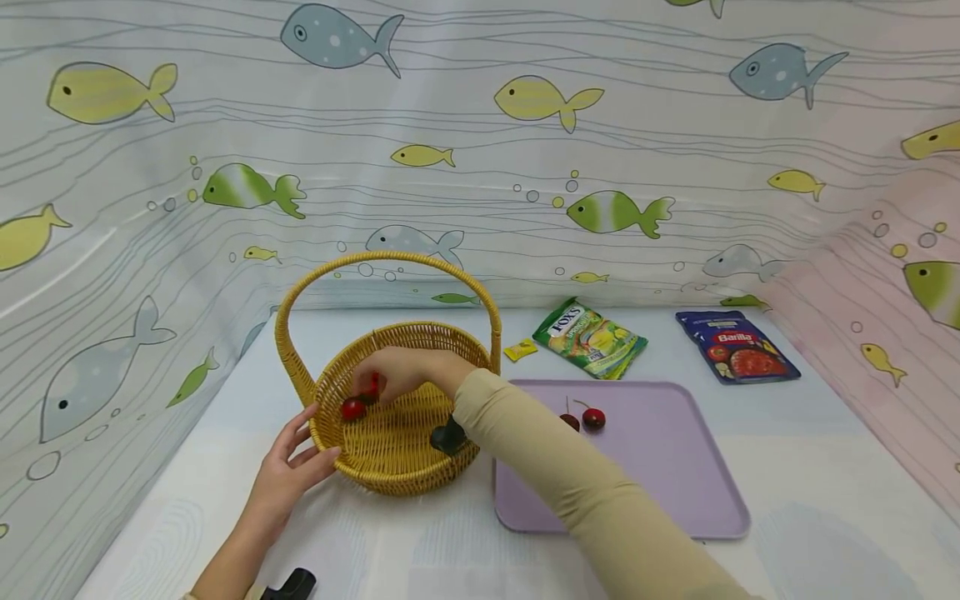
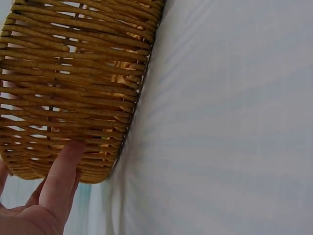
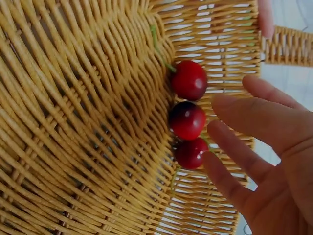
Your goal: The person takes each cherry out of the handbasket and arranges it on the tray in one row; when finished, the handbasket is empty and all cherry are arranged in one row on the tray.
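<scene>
A round wicker basket (image 1: 405,479) with a tall arched handle stands left of centre. Inside it, three red cherries (image 3: 188,120) lie in a row against the woven wall; the upper one in the right wrist view shows a green stem. My right hand (image 1: 397,372) reaches into the basket, its fingers spread and their tips right at the cherries (image 1: 353,408). Nothing is gripped between those fingers in the right wrist view. With straight fingers, my left hand (image 1: 288,467) touches the basket's left side; one finger (image 2: 63,171) presses on the outer weave.
Right of the basket lies a lilac tray (image 1: 675,467) with two dark red cherries (image 1: 593,418), one partly hidden by my right sleeve. Behind it are a green Fox's candy bag (image 1: 592,340), a small yellow wrapped candy (image 1: 521,350) and a blue Barilla pouch (image 1: 738,348).
</scene>
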Demonstrator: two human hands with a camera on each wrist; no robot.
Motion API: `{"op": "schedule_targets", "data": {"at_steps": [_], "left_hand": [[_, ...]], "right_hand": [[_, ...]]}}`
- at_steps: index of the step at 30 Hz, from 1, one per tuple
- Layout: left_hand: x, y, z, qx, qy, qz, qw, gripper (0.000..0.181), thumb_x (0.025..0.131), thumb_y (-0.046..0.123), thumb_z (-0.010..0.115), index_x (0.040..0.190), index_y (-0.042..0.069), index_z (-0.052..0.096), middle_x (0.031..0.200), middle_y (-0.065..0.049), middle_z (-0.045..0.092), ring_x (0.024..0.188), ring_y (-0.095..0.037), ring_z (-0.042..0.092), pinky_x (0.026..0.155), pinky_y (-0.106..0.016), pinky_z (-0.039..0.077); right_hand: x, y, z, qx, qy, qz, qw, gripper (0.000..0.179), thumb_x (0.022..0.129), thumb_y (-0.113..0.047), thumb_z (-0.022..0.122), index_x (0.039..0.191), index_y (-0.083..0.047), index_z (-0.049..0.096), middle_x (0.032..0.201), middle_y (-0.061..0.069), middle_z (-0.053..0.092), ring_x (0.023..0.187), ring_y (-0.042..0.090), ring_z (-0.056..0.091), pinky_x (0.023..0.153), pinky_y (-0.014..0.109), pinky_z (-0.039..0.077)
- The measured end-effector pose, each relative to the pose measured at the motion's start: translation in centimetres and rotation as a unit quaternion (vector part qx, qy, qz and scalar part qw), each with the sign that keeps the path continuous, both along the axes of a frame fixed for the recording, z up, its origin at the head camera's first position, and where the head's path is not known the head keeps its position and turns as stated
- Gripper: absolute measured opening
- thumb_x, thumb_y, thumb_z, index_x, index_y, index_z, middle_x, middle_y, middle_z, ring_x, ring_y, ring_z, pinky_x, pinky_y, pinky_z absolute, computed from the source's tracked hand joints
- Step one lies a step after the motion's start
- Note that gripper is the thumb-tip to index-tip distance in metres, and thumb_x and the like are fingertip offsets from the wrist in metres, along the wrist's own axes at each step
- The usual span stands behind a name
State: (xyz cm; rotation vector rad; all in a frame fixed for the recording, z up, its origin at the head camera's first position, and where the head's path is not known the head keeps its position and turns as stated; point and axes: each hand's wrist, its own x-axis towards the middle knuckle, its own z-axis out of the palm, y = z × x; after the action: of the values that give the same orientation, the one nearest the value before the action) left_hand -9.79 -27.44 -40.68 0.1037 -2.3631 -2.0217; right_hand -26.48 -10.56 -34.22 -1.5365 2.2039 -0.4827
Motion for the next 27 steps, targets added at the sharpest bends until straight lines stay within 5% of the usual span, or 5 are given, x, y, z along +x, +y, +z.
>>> {"op": "schedule_targets", "data": {"at_steps": [4, 9, 17, 22, 27], "left_hand": [[0.0, 0.0, 0.0, 0.000, -0.001, 0.002, 1.0000, 0.075, 0.090, 0.009, 0.061, 0.149, 0.013, 0.015, 0.143, -0.026, 0.019, 0.101, 0.000, 0.051, 0.077, -0.023, 0.052], [0.0, 0.1, 0.1, 0.000, 0.001, 0.001, 1.0000, 0.075, 0.090, 0.008, 0.062, 0.149, 0.013, 0.016, 0.142, -0.026, 0.020, 0.101, 0.000, 0.052, 0.077, -0.023, 0.052], [0.0, 0.3, 0.3, -0.001, 0.003, 0.000, 1.0000, 0.075, 0.089, 0.009, 0.062, 0.149, 0.013, 0.017, 0.142, -0.026, 0.021, 0.101, -0.002, 0.052, 0.078, -0.024, 0.052], [0.1, 0.2, 0.2, -0.001, 0.001, 0.003, 1.0000, 0.075, 0.089, 0.009, 0.062, 0.149, 0.013, 0.017, 0.142, -0.025, 0.021, 0.101, -0.002, 0.052, 0.078, -0.024, 0.051], [0.2, 0.2, 0.2, 0.000, 0.001, 0.004, 1.0000, 0.075, 0.089, 0.009, 0.062, 0.149, 0.013, 0.017, 0.142, -0.025, 0.021, 0.101, -0.003, 0.052, 0.078, -0.024, 0.052]], "right_hand": [[0.1, -0.5, -0.3, 0.020, -0.026, 0.013, 0.9994, 0.042, 0.083, 0.006, 0.062, 0.123, -0.008, 0.058, 0.122, 0.001, 0.056, 0.112, 0.017, 0.051, 0.082, 0.013, 0.043], [0.1, -1.0, -0.8, 0.058, -0.007, 0.026, 0.9980, 0.047, 0.085, 0.004, 0.061, 0.128, -0.014, 0.056, 0.127, -0.003, 0.053, 0.114, 0.012, 0.048, 0.083, 0.013, 0.041], [-0.1, -1.6, -1.5, 0.089, 0.064, 0.060, 0.9922, 0.051, 0.083, 0.008, 0.057, 0.130, -0.012, 0.055, 0.118, 0.001, 0.054, 0.103, 0.007, 0.045, 0.081, 0.011, 0.035], [0.1, -1.8, -1.5, 0.103, 0.077, 0.067, 0.9895, 0.049, 0.086, 0.003, 0.059, 0.131, -0.014, 0.054, 0.123, 0.000, 0.050, 0.107, 0.006, 0.042, 0.085, 0.011, 0.035], [0.4, -1.9, -1.2, 0.104, 0.071, 0.041, 0.9911, 0.040, 0.085, 0.003, 0.060, 0.121, -0.013, 0.061, 0.106, 0.000, 0.057, 0.091, 0.008, 0.048, 0.073, 0.016, 0.041]]}}
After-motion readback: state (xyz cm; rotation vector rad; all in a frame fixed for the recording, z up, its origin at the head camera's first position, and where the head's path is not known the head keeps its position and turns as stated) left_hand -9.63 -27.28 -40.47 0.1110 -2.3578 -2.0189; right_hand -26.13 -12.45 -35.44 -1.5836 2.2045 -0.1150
